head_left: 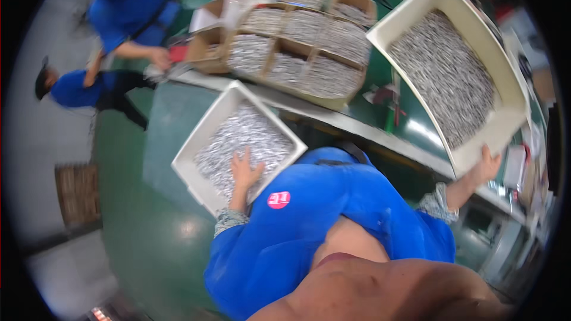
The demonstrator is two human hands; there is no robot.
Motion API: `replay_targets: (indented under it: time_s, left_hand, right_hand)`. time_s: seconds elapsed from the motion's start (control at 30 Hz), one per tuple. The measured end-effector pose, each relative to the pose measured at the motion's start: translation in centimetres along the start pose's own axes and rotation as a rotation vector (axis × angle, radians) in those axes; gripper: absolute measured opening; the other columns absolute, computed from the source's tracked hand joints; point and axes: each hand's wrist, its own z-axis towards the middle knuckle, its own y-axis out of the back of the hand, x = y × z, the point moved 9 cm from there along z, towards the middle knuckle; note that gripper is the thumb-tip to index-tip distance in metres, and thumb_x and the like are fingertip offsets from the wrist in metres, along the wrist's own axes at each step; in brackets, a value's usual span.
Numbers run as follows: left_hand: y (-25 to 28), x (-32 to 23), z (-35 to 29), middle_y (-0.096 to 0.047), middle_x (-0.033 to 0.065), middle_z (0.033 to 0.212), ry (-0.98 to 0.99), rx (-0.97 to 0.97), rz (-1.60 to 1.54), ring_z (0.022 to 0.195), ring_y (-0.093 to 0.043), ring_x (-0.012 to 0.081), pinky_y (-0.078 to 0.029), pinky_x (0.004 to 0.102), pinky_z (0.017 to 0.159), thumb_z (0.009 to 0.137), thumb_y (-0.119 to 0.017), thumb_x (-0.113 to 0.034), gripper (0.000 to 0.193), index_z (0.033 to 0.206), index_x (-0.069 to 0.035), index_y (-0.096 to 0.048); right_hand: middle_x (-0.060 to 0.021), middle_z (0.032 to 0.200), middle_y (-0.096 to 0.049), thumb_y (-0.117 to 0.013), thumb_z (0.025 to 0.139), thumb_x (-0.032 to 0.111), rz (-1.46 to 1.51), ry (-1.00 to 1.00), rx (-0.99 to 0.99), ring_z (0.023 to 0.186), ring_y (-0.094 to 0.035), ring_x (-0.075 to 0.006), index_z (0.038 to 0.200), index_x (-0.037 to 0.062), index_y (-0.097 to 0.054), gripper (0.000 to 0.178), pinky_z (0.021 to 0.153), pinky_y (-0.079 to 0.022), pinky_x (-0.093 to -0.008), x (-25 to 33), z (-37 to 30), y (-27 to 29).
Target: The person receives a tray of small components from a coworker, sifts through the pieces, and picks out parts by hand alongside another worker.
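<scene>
My left hand (245, 169) lies palm down with spread fingers on a mass of small silvery metal pieces (238, 134). These fill much of a white square bin (193, 142), which sits tilted close against my front. At the right, my right hand (489, 165) grips the near end of a larger cream bin (508, 98). A deep layer of thin grey metal pieces (443, 74) covers most of that bin's bottom. The individual pieces are too small and blurred to name.
Cardboard boxes (291, 47) of similar pieces stand grouped on the green workbench (372, 116). At upper left, a person in blue (128, 9) reaches toward a red object (178, 53). Another person (74, 89) stands farther off. A brown slatted stack (77, 193) is on the left.
</scene>
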Motion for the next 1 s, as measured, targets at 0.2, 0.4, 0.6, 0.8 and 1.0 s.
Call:
replay_targets:
  time_s: [0.2,0.4,0.6,0.8,1.0]
  left_hand:
    - [1.5,-5.6,0.4,-0.037,0.0286,0.114,-0.042,0.005,0.124,0.107,-0.034,0.0444,-0.03,0.0473,0.088,0.067,-0.063,-0.04,0.07,0.122,-0.005,-0.038]
    - [0.2,-5.6,1.2,-0.045,0.0269,0.106,-0.094,-0.067,0.046,0.098,-0.044,0.0393,-0.034,0.0411,0.086,0.078,-0.055,-0.022,0.045,0.111,0.005,-0.041]
    - [-1.8,-0.8,2.2,-0.043,0.0288,0.114,0.111,0.018,-0.119,0.108,-0.041,0.0387,-0.032,0.039,0.091,0.085,-0.046,-0.023,0.044,0.115,0.008,-0.038]
    - [-2.1,-1.8,2.6,-0.042,0.0291,0.116,0.146,0.048,-0.138,0.109,-0.04,0.0391,-0.032,0.0385,0.091,0.085,-0.044,-0.024,0.047,0.118,0.009,-0.034]
    - [-2.2,-0.7,1.9,-0.042,0.0282,0.116,0.155,-0.035,-0.23,0.11,-0.04,0.0378,-0.03,0.0378,0.094,0.085,-0.045,-0.023,0.045,0.114,0.011,-0.038]
  right_hand:
    - [-0.0101,0.088,-0.058,-0.058,0.065,-0.011,-0.034,-0.057,-0.19,0.075,-0.057,-0.0166,0.097,-0.0031,-0.05,0.034,0.069,-0.045,-0.0269,-8.9,4.6,3.6]
    - [-0.0122,0.088,-0.057,-0.058,0.063,-0.006,-0.183,-0.401,-0.232,0.074,-0.057,-0.0195,0.1,-0.0073,-0.048,0.038,0.07,-0.045,-0.0283,-21.7,1.2,7.0]
    - [-0.0165,0.1,-0.055,-0.06,0.066,0.004,-1.158,0.557,-0.145,0.095,-0.052,-0.0276,0.102,-0.0038,-0.051,0.038,0.084,-0.037,-0.0358,-5.5,0.6,-7.0]
    - [-0.0093,0.082,-0.059,-0.058,0.068,0.009,-0.361,0.504,0.978,0.079,-0.057,-0.0273,0.078,0.0054,-0.06,0.011,0.069,-0.047,-0.0356,-14.0,-9.3,-27.4]
    - [-0.0112,0.079,-0.056,-0.059,0.063,0.011,-0.704,0.525,1.421,0.076,-0.059,-0.0291,0.07,0.0035,-0.06,0.01,0.063,-0.048,-0.0371,-18.7,-13.7,-32.6]
